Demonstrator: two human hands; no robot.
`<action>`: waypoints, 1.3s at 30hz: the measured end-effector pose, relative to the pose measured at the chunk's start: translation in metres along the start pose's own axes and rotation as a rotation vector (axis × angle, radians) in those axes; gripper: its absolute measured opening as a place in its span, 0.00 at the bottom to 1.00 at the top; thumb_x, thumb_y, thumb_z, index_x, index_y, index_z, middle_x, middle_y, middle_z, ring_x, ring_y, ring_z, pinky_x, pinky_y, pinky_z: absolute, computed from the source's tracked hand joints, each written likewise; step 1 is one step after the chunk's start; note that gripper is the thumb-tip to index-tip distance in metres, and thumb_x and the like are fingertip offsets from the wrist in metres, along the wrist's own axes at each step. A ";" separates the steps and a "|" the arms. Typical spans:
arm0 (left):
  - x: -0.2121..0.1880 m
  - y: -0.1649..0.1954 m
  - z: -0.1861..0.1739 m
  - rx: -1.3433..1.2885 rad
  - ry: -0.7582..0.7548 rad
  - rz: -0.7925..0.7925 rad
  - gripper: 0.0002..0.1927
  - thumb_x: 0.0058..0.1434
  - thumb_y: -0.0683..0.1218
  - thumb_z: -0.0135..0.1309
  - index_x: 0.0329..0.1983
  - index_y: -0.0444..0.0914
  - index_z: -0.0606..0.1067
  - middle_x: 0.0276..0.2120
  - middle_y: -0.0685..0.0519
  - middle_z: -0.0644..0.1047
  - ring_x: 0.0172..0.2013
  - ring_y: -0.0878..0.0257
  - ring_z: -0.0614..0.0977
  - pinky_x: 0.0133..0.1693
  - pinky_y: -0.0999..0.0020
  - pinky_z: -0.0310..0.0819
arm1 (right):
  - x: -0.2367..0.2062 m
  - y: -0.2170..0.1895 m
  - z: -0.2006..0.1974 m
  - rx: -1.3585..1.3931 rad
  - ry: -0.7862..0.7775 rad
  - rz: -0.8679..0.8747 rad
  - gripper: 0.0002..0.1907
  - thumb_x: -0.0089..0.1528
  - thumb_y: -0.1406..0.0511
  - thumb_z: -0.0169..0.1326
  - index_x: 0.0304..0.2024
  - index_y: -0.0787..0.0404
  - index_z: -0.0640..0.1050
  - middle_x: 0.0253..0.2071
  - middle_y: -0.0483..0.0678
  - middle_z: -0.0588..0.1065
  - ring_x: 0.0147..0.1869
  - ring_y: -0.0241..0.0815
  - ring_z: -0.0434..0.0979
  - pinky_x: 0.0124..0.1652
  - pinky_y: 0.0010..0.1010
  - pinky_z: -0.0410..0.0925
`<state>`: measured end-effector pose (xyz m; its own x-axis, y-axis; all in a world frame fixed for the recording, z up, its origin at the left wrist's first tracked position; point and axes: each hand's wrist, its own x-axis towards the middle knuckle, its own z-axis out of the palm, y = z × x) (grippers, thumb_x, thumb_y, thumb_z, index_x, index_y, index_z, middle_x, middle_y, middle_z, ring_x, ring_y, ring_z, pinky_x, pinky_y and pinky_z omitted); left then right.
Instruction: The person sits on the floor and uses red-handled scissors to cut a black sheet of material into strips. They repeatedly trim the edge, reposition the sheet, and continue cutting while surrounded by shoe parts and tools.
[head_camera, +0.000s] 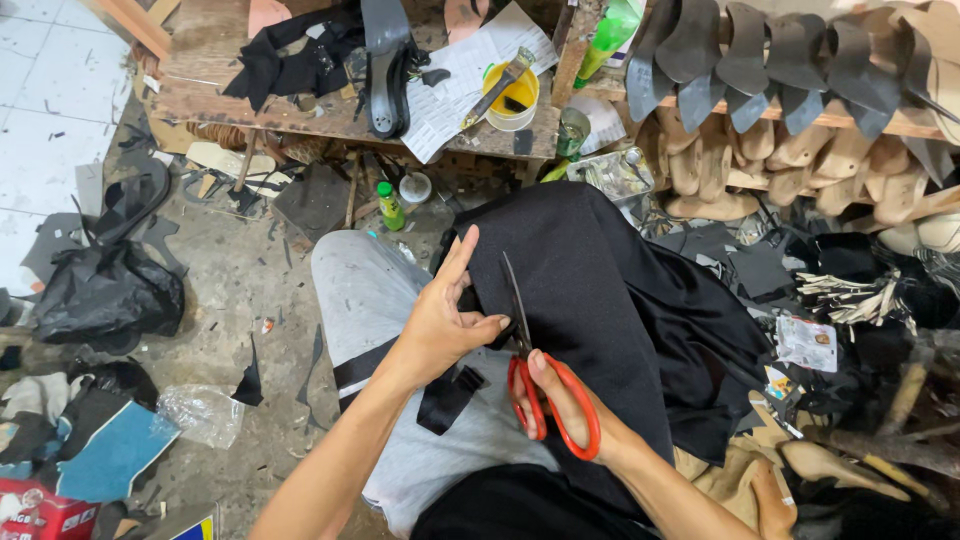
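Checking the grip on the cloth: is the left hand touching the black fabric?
Touching. The head view shows the left hand pinching the edge of the black fabric, its fingers folded over it beside the blades of the red-handled scissors.

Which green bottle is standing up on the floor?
The small green bottle with the red cap, upright on the floor under the wooden workbench. The other green bottle is bigger and lies tilted on top of the bench.
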<state>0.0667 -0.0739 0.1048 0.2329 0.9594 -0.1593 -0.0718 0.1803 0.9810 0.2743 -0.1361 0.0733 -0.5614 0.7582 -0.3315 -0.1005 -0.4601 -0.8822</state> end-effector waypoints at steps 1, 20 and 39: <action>0.000 -0.002 0.000 -0.014 -0.002 0.009 0.57 0.51 0.28 0.60 0.79 0.46 0.46 0.78 0.43 0.32 0.74 0.44 0.42 0.43 0.75 0.80 | -0.001 0.002 -0.001 -0.016 0.034 0.034 0.36 0.67 0.38 0.36 0.26 0.62 0.69 0.17 0.47 0.68 0.18 0.37 0.69 0.24 0.27 0.67; 0.029 -0.011 -0.014 -0.080 0.015 0.105 0.57 0.48 0.28 0.62 0.79 0.43 0.49 0.79 0.51 0.46 0.71 0.50 0.62 0.47 0.69 0.82 | 0.025 -0.024 -0.005 -0.047 0.052 0.073 0.33 0.68 0.42 0.40 0.24 0.62 0.69 0.16 0.47 0.68 0.16 0.37 0.68 0.20 0.25 0.65; 0.054 -0.018 -0.039 -0.122 0.042 0.092 0.53 0.51 0.29 0.62 0.79 0.41 0.52 0.73 0.48 0.58 0.67 0.56 0.67 0.58 0.67 0.75 | 0.030 -0.030 -0.015 -0.184 0.151 0.237 0.34 0.64 0.41 0.44 0.19 0.62 0.68 0.12 0.47 0.64 0.09 0.39 0.63 0.13 0.29 0.62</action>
<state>0.0426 -0.0164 0.0742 0.1797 0.9807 -0.0767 -0.2091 0.1142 0.9712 0.2729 -0.0927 0.0848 -0.4221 0.7065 -0.5681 0.1762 -0.5508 -0.8158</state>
